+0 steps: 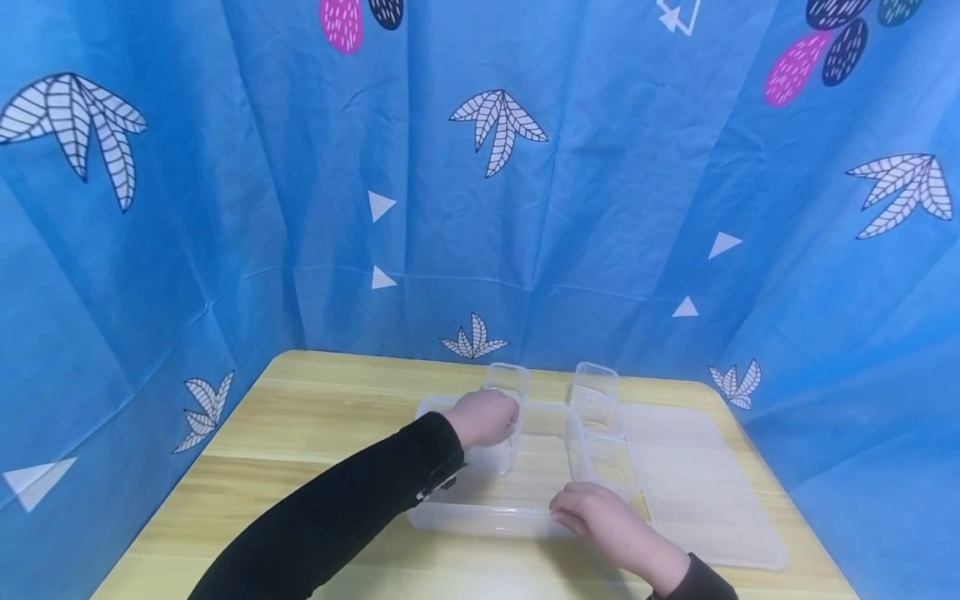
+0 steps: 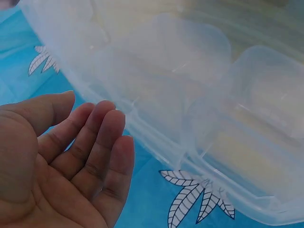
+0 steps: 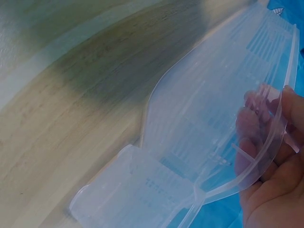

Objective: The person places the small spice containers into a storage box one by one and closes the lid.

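A large clear plastic box (image 1: 480, 521) sits on the table. My right hand (image 1: 600, 517) holds its near right corner; in the right wrist view the thumb of this hand (image 3: 273, 161) lies at the rim, with fingers showing through the clear wall. My left hand (image 1: 483, 418) is over the box's left part. Seen by the left wrist camera, the left hand (image 2: 80, 156) has loosely bent fingers, nothing in them, beside clear plastic containers (image 2: 256, 156). A small clear container (image 1: 507, 377) stands just behind the left hand, partly hidden by it.
More small clear containers (image 1: 597, 379) line the box's right side. A flat translucent lid (image 1: 705, 483) lies at the table's right. The wooden table (image 1: 300, 433) is bounded by a blue patterned curtain (image 1: 480, 225) at the back and sides.
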A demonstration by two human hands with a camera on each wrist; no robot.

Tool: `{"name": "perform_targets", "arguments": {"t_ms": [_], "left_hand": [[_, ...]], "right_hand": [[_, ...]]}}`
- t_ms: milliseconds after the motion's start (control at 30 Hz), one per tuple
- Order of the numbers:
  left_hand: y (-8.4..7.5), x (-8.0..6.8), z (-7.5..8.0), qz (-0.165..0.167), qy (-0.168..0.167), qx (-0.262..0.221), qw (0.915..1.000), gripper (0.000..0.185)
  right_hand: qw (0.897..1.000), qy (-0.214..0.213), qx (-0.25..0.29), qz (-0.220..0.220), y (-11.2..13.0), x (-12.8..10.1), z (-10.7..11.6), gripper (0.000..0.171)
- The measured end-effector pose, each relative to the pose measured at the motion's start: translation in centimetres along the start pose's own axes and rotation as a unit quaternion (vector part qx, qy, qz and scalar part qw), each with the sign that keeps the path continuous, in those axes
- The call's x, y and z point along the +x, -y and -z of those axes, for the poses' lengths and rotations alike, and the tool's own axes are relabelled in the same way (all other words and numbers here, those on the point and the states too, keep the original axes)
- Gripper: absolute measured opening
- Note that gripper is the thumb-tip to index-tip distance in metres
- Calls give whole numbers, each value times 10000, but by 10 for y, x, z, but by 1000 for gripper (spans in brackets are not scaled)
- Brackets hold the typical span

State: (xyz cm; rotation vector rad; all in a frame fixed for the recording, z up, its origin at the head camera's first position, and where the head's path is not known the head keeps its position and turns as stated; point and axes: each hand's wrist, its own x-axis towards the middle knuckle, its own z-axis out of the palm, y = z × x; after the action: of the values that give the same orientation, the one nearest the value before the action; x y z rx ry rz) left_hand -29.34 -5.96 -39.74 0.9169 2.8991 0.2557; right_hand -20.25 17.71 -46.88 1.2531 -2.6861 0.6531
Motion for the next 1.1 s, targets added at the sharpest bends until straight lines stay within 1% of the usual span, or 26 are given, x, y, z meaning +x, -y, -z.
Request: {"name": "perform_targets", "arguments": {"t_ms": [133,300,433,600,733,933,1100], "left_hand": [[1,4,8,77,-97,30,9999,13],[4,14,11,137,-253,-83,9996,16],[7,20,7,171,-410,-177,9989,20],[14,28,0,388,-539,-259,9975,26],[21,37,-3,458,-656,-338,9962,27],[31,46,-9,647,-638,-582,9942,28],[34,54,-18,780,-594,-527,9938,34]], "right_hand": [[10000,-34,-1,-1,0,-1,0,5],[10000,-85,18,8,-2,-3,0,5],[10000,-35,23,9,-3,-2,2,6],[10000,27,63,-3,0,0,2,7],[10000,28,-10,7,0,1,1,6],[9997,-42,-207,123,-1,1,0,6],[9998,-49,-172,134,-2,0,0,6]]}}
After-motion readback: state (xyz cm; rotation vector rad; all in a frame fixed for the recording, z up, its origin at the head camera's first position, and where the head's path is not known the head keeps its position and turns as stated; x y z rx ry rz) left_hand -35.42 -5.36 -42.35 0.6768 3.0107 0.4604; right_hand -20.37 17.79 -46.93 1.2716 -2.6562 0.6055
